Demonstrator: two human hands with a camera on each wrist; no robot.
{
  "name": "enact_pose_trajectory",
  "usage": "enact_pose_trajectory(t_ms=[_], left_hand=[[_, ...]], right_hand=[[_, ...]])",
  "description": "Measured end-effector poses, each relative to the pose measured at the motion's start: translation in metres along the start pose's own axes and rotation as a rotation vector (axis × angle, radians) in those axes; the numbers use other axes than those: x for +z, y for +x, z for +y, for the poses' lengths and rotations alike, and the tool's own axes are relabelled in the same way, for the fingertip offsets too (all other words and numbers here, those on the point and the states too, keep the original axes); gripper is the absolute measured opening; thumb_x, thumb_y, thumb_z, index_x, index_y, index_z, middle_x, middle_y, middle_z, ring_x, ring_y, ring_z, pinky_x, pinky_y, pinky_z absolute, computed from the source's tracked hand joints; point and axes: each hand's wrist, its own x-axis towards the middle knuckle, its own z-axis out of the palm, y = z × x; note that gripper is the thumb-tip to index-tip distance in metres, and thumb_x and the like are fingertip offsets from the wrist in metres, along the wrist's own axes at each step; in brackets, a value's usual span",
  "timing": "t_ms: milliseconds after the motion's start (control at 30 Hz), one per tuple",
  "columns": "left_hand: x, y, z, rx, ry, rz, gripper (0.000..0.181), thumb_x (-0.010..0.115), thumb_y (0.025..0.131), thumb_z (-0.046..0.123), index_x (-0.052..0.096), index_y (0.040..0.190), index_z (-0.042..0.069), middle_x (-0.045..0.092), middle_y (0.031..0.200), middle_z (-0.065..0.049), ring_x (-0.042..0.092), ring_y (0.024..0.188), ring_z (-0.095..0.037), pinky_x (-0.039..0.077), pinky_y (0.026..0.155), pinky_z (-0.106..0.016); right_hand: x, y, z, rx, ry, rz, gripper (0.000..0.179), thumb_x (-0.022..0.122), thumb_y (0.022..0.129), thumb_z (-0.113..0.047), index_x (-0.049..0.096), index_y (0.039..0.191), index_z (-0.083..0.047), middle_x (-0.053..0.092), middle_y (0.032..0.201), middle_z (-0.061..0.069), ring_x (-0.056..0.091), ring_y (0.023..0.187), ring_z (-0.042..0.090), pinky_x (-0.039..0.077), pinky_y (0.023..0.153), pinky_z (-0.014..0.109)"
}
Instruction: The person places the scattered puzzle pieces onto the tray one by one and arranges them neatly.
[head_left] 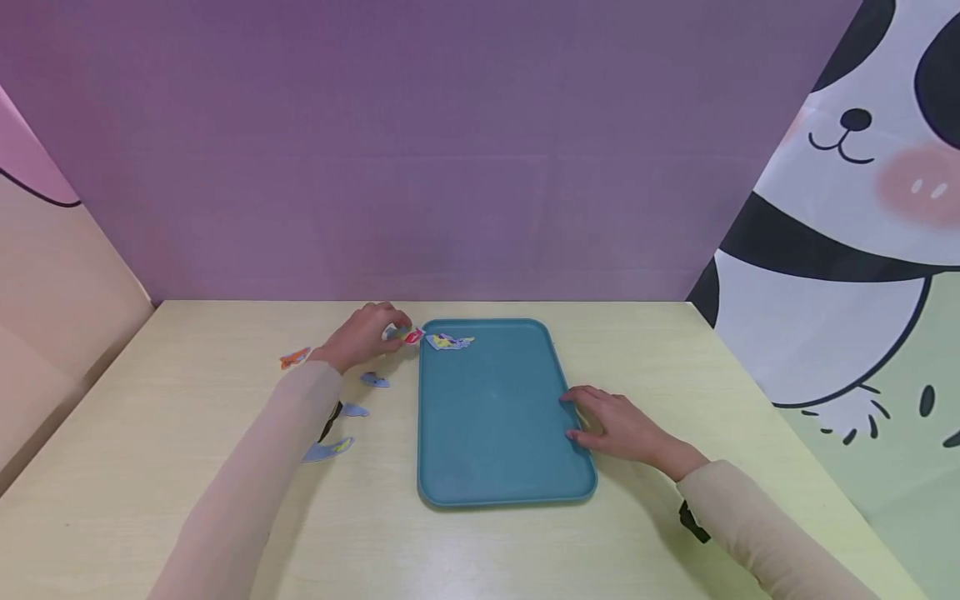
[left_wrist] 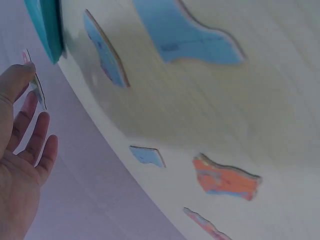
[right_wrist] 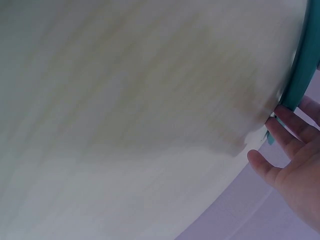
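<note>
My left hand (head_left: 369, 335) pinches a small colourful puzzle piece (head_left: 414, 336) between thumb and fingertips, just off the tray's far left corner. In the left wrist view that piece (left_wrist: 38, 91) shows nearly edge-on, while the other fingers spread loosely. The blue-green tray (head_left: 495, 417) lies flat on the table. One blue and yellow puzzle piece (head_left: 448, 342) sits inside its far left corner. At the tray's right rim rests my right hand (head_left: 618, 425), with fingertips and thumb touching the edge and the fingers loosely extended.
Left of the tray, loose puzzle pieces lie on the table: an orange one (head_left: 294, 358) and several blue ones, such as a curved piece (head_left: 330, 450) by the left forearm and a smaller piece (head_left: 374, 380). A purple wall (head_left: 450, 167) stands behind the table.
</note>
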Motion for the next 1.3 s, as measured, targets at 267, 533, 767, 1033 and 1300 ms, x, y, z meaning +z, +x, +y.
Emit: enact_pose_trajectory(t_ms=[267,533,767,1033,1300], left_hand=[[0.005,0.007,0.015,0.026,0.006,0.008,0.026,0.065,0.081,0.009,0.066,0.106,0.005,0.061,0.105,-0.010,0.053,0.096,-0.027,0.042,0.090,-0.041],[0.014,0.015,0.024,0.030,-0.030,-0.020,0.028,0.069,0.080,0.014,0.066,0.107,0.007,0.062,0.107,-0.008,0.054,0.100,-0.027,0.041,0.094,-0.043],[0.022,0.026,0.034,0.014,0.009,-0.035,0.025,0.067,0.082,0.016,0.066,0.107,0.011,0.062,0.106,-0.005,0.053,0.098,-0.024,0.041,0.093,-0.040],[0.027,0.038,0.051,0.013,0.038,-0.029,0.026,0.067,0.082,0.018,0.066,0.108,0.012,0.062,0.105,-0.004,0.053,0.095,-0.023,0.044,0.090,-0.038],[0.037,0.046,0.061,0.003,0.051,-0.016,0.025,0.067,0.082,0.020,0.067,0.106,0.014,0.062,0.105,-0.003,0.052,0.094,-0.022,0.042,0.090,-0.039]], right_hand=[[-0.002,0.000,-0.002,0.010,0.009,-0.016,0.044,0.065,0.082,-0.025,0.053,0.118,-0.002,0.057,0.119,0.013,0.055,0.109,0.029,0.047,0.085,0.049],[-0.002,-0.001,-0.002,0.011,0.009,-0.019,0.043,0.065,0.082,-0.024,0.053,0.117,-0.002,0.057,0.118,0.013,0.055,0.109,0.029,0.047,0.085,0.048],[-0.003,-0.001,-0.002,0.013,0.010,-0.020,0.043,0.065,0.082,-0.024,0.053,0.117,-0.002,0.057,0.118,0.013,0.055,0.108,0.029,0.047,0.084,0.049],[-0.002,-0.001,0.000,0.007,0.008,-0.019,0.043,0.065,0.082,-0.024,0.053,0.117,-0.002,0.057,0.118,0.012,0.056,0.108,0.028,0.048,0.086,0.045],[-0.002,-0.002,-0.001,0.009,0.007,-0.021,0.044,0.065,0.082,-0.025,0.053,0.118,-0.002,0.057,0.118,0.013,0.055,0.109,0.028,0.047,0.087,0.046]])
